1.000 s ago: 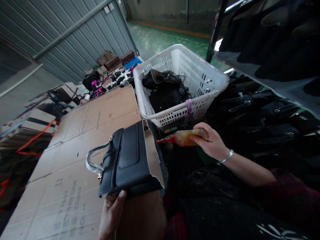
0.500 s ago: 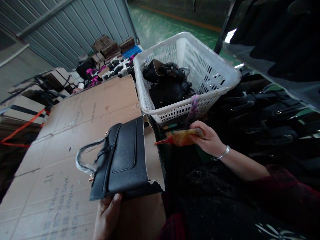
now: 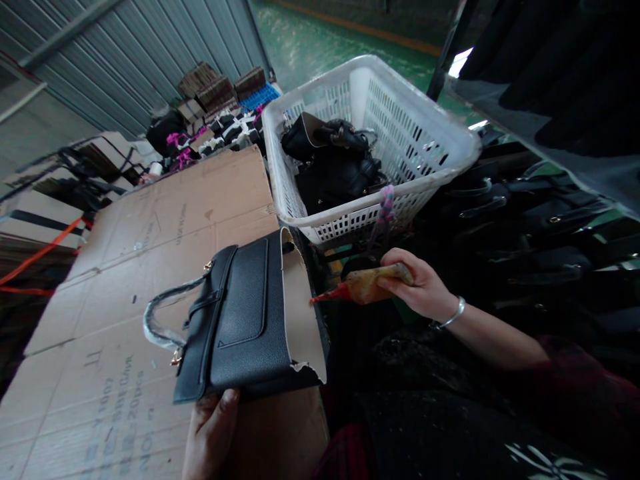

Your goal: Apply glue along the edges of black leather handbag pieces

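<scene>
A black handbag (image 3: 240, 320) with a wrapped handle lies flat on a sheet of cardboard (image 3: 165, 220); its beige base flap faces right. My left hand (image 3: 210, 430) grips the bag's near edge, thumb on top. My right hand (image 3: 425, 287) holds a squeeze bottle (image 3: 367, 285) with a red nozzle. The nozzle tip points left and sits just at the right edge of the beige flap.
A white plastic basket (image 3: 425, 147) with black bags inside stands just behind the handbag. More black bags fill the dark shelves at right. Stacked cartons and bundles sit at the far left, in front of a corrugated metal wall.
The view has shifted slightly, with the handbag now lower and further left in frame. The nozzle tip has come closer to the beige flap.
</scene>
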`<state>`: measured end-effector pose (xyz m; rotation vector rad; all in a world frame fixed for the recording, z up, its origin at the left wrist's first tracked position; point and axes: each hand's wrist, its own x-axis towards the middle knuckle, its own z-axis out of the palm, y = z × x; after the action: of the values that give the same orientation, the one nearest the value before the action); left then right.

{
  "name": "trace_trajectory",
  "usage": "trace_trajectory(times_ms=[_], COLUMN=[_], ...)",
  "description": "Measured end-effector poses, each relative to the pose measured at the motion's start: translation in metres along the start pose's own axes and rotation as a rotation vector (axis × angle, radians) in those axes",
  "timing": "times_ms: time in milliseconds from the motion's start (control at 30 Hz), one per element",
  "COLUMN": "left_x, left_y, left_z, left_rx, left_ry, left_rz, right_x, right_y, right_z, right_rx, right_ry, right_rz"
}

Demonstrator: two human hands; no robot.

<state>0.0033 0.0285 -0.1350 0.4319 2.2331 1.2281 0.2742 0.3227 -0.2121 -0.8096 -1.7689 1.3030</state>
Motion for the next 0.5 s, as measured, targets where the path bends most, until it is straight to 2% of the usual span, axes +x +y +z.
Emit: trace_trajectory(times_ms=[100,267,367,500], left_x=[0.003,0.005,0.006,0.005], left_y=[-0.012,-0.023,-0.016,0.003], left_z=[-0.007,-0.011,-0.009,-0.002], left_rx=[-0.141,-0.124,-0.145,-0.186], left_ry=[-0.005,-0.026,0.011,0.082], left_rz=[-0.072,-0.07,-0.072,-0.163], right_x=[0.009,0.02,0.016,0.002], right_y=[0.003,0.009,0.011,0.01], right_z=[0.003,0.01,0.01,0.006], right_rx=[-0.001,0.009,0.017,0.046], right_ry=[0.047,0.067,0.05,-0.037], right_rz=[-0.02,-0.038,-0.014,0.028])
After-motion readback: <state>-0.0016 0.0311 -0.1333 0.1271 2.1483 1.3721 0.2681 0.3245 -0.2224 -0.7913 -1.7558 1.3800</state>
